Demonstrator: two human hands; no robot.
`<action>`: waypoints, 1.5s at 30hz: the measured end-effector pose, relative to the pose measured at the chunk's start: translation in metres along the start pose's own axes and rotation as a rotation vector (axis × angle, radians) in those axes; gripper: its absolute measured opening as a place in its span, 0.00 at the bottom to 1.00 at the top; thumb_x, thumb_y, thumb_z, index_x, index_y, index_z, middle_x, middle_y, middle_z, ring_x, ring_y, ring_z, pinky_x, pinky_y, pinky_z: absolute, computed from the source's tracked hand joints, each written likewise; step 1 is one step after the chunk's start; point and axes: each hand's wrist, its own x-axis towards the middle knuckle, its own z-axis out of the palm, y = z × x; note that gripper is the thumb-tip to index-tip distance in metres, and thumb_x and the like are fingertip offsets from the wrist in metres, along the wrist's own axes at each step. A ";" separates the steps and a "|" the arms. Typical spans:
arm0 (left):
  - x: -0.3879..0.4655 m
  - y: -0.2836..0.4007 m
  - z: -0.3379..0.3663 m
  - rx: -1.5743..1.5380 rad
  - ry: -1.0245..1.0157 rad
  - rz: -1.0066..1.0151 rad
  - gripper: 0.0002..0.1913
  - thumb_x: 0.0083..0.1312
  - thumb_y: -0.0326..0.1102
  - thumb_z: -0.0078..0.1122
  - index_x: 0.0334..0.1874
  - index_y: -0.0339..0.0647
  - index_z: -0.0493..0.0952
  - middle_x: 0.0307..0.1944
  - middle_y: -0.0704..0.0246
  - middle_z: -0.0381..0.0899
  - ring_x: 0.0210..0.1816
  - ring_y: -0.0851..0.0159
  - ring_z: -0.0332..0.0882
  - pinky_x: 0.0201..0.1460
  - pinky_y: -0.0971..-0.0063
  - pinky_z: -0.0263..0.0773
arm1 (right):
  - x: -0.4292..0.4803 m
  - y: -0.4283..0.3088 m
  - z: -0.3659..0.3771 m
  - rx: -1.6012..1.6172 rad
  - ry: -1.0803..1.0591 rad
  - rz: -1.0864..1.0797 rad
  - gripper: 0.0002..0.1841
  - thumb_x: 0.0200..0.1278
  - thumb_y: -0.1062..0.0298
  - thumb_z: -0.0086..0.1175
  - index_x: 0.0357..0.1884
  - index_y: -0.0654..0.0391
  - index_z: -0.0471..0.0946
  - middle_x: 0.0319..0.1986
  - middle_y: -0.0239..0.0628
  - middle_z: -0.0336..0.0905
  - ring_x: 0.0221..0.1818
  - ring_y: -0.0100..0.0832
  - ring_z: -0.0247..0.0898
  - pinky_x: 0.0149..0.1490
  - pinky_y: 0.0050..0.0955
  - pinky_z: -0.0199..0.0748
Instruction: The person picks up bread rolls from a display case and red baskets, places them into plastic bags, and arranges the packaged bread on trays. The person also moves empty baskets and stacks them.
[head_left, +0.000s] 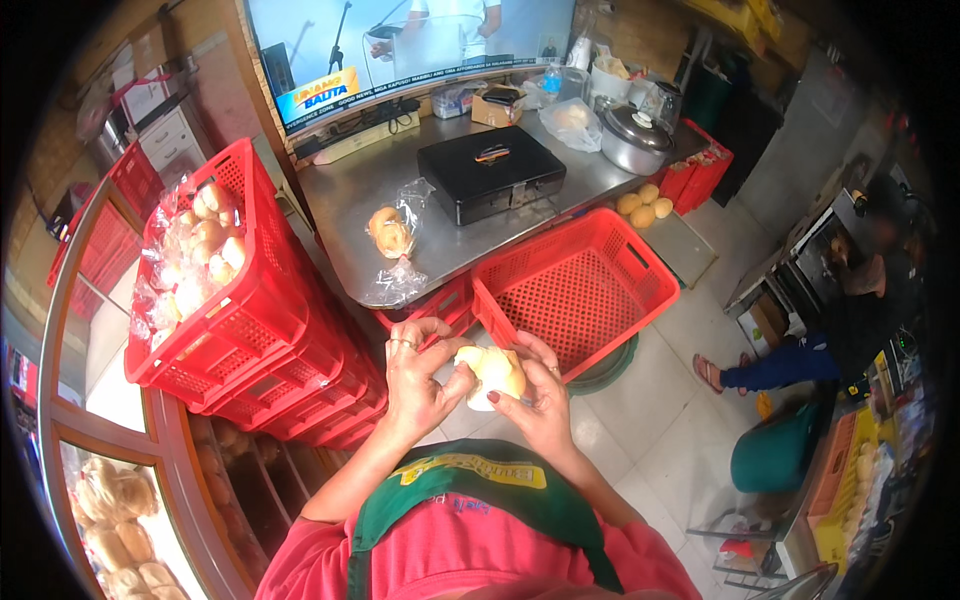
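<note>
Both my hands hold a small pale bread roll (491, 375) in front of my green apron. My left hand (427, 371) grips its left side between thumb and fingers, where the bread looks torn or pulled. My right hand (536, 397) supports the right side, thumb across the front. On the metal table (337, 217) lies a clear plastic bag of bread rolls (391, 234), beyond my left hand. An empty red plastic crate (577, 289) stands just past my right hand. To the left, a stack of red crates (255, 360) carries bagged rolls (206, 247) on top.
A black cash box (491, 172), a lidded metal pot (636, 139) and a plastic bag (571, 124) stand on the table below a television (405, 52). Loose rolls (643, 205) lie at its right. A glass display case (112, 442) borders the left; a person (825, 337) and a green bin (772, 450) are right.
</note>
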 end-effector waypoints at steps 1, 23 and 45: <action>0.000 0.000 0.000 -0.031 -0.005 -0.011 0.12 0.49 0.34 0.64 0.36 0.45 0.85 0.42 0.65 0.76 0.47 0.57 0.70 0.52 0.62 0.64 | 0.001 0.000 0.000 -0.005 -0.004 -0.005 0.21 0.50 0.63 0.71 0.41 0.66 0.77 0.65 0.51 0.61 0.62 0.47 0.65 0.63 0.44 0.66; 0.002 -0.010 -0.007 -0.616 -0.211 -0.304 0.11 0.59 0.29 0.60 0.42 0.35 0.84 0.42 0.66 0.78 0.47 0.68 0.70 0.47 0.75 0.67 | 0.005 0.001 -0.012 0.166 -0.091 -0.041 0.25 0.51 0.66 0.72 0.50 0.65 0.78 0.69 0.47 0.53 0.66 0.42 0.62 0.67 0.40 0.63; 0.091 0.022 -0.064 -0.719 0.013 0.039 0.11 0.54 0.27 0.63 0.40 0.35 0.84 0.48 0.63 0.75 0.54 0.63 0.67 0.61 0.68 0.60 | -0.001 0.020 -0.011 1.062 0.010 0.345 0.33 0.60 0.71 0.64 0.66 0.64 0.63 0.59 0.38 0.71 0.63 0.33 0.66 0.68 0.34 0.61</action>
